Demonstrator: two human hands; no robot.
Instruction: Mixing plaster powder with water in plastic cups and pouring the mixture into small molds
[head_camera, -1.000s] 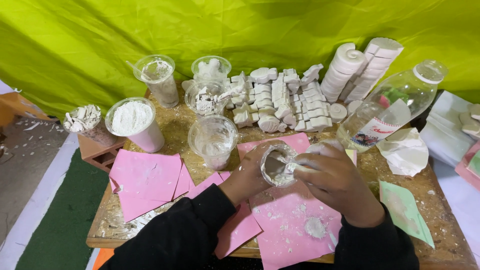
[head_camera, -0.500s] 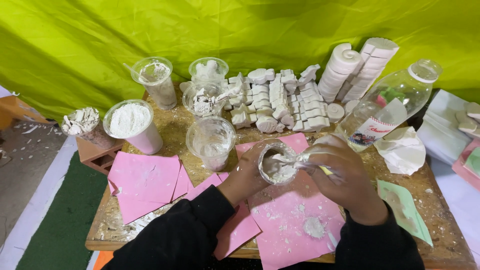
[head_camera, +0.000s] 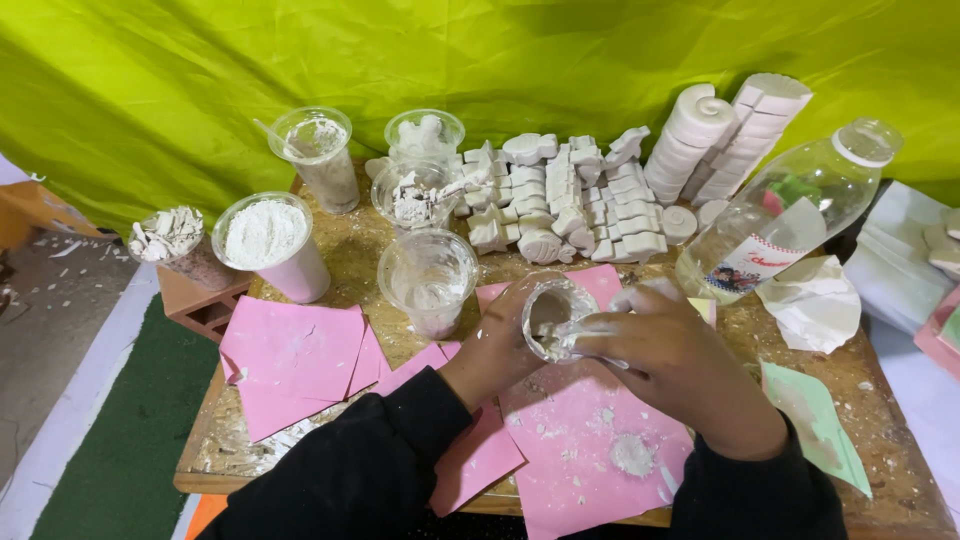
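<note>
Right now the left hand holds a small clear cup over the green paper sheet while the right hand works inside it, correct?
Not quite. In the head view the left hand holds the small clear cup over a pink paper sheet, not a green one; the green sheet lies off to the right. The right hand does work inside the cup.

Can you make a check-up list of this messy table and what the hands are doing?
Surface: wooden table, dusted with white crumbs.
Job's things: small clear cup with white paste, tilted, over pink sheet.
Clutter: powder cup, empty cup, white casts, bottle, green paper.
Grips: left hand holds the cup; right hand works a tool inside it.
Cables: nothing seen.
Surroundings: green cloth behind, brick at left.
</note>
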